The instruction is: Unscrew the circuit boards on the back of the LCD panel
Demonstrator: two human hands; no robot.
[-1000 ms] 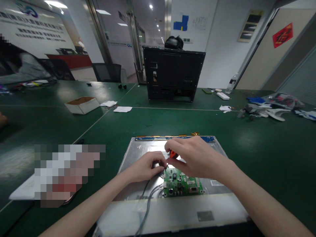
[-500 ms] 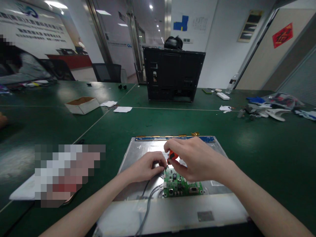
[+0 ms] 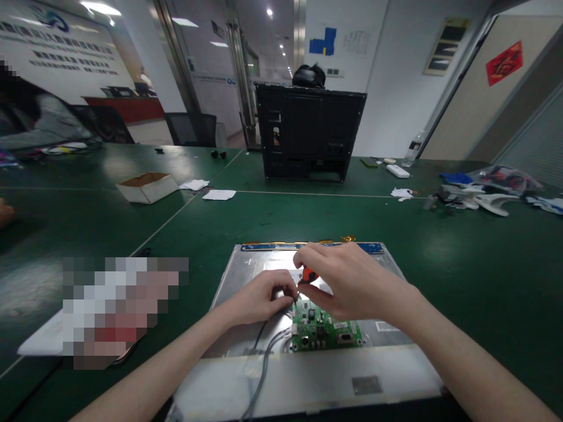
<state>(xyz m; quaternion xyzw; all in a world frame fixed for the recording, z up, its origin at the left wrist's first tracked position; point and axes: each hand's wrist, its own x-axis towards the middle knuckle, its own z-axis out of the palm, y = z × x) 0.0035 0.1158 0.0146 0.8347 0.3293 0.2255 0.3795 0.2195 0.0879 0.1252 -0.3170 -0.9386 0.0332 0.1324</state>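
Over a panel point(image 3: 250, 264) on the worktop point(image 3: 461, 258), my right grip point(image 3: 352, 281) is holding a red tool point(image 3: 309, 274), its tip pointing toward the board point(image 3: 328, 335) at its ten o'clock corner. Just beside that tip, my left grip point(image 3: 264, 296) is forming a narrow pinch; whether on anything, I cannot tell. The board is lying on the panel, toward six o'clock.

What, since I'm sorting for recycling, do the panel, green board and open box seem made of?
Panel: likely shiny metal, from its silvery glare. Green board: probably lacquered fibreglass, being a populated circuit board. Box: seemingly matte cardboard, white outside, brownish inside.
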